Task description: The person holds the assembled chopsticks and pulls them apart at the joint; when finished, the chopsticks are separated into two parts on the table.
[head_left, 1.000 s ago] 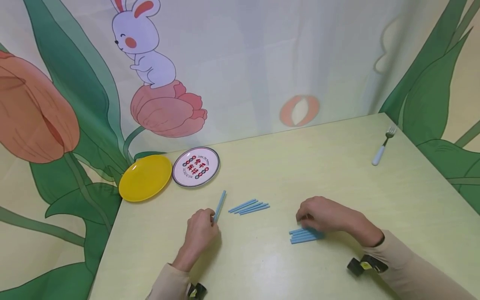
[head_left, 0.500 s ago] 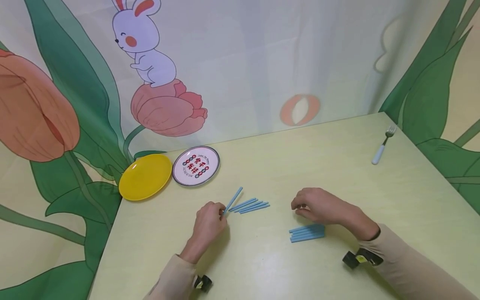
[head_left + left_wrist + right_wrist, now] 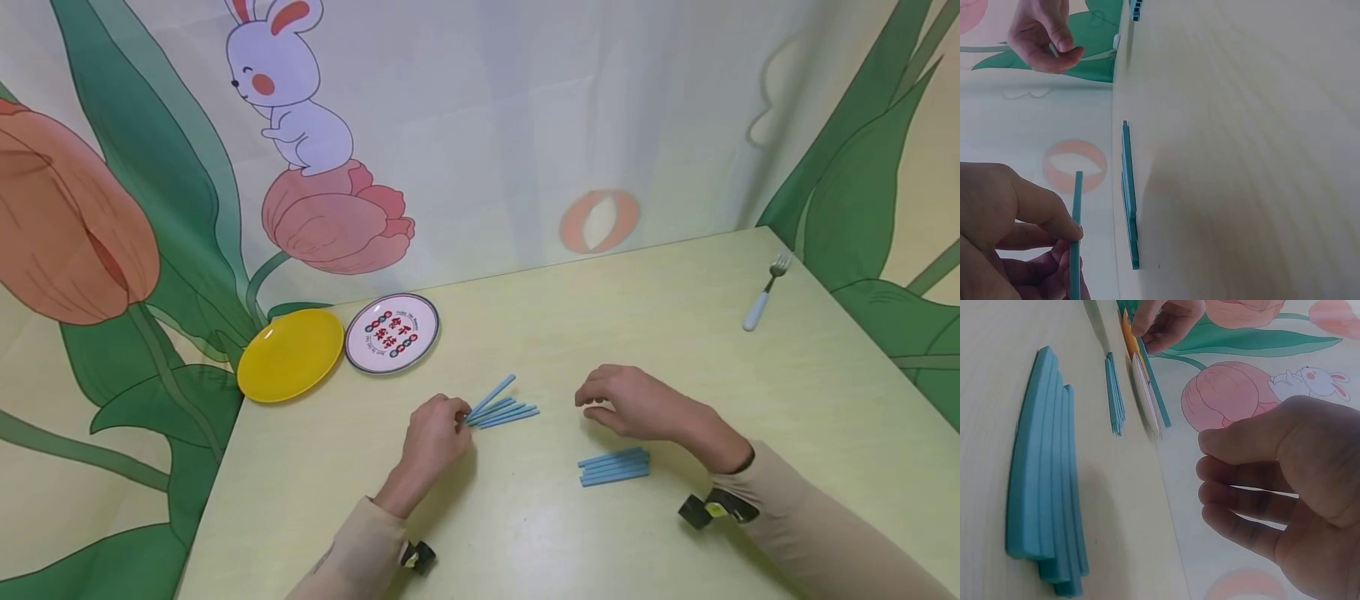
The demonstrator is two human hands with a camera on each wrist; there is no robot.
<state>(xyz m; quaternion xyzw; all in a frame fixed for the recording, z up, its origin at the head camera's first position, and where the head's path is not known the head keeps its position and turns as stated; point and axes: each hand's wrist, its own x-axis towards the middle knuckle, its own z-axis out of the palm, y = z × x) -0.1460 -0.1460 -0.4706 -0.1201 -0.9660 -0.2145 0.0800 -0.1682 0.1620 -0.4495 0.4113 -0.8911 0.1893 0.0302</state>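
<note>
My left hand point(image 3: 437, 437) pinches one thin blue stick point(image 3: 495, 393) between thumb and fingers, as the left wrist view also shows. In that view the held stick point(image 3: 1077, 206) is raised above the table. Just beyond lies a fanned group of blue sticks point(image 3: 512, 413). My right hand point(image 3: 628, 402) hovers with loosely bent fingers and nothing between them. Below it, a second bundle of blue sticks point(image 3: 615, 467) lies side by side on the table; the right wrist view shows these sticks point(image 3: 1047, 481) close up.
A yellow plate point(image 3: 291, 356) and a white plate with red lettering point(image 3: 392, 334) stand at the table's back left. A fork with a pale handle point(image 3: 757, 308) lies near the right edge. A printed curtain point(image 3: 480, 133) hangs behind the table point(image 3: 525, 542).
The left hand has moved right and away with its stick, which has tilted over toward the fanned group. The right hand has lifted off the nearer bundle, moving up and slightly left.
</note>
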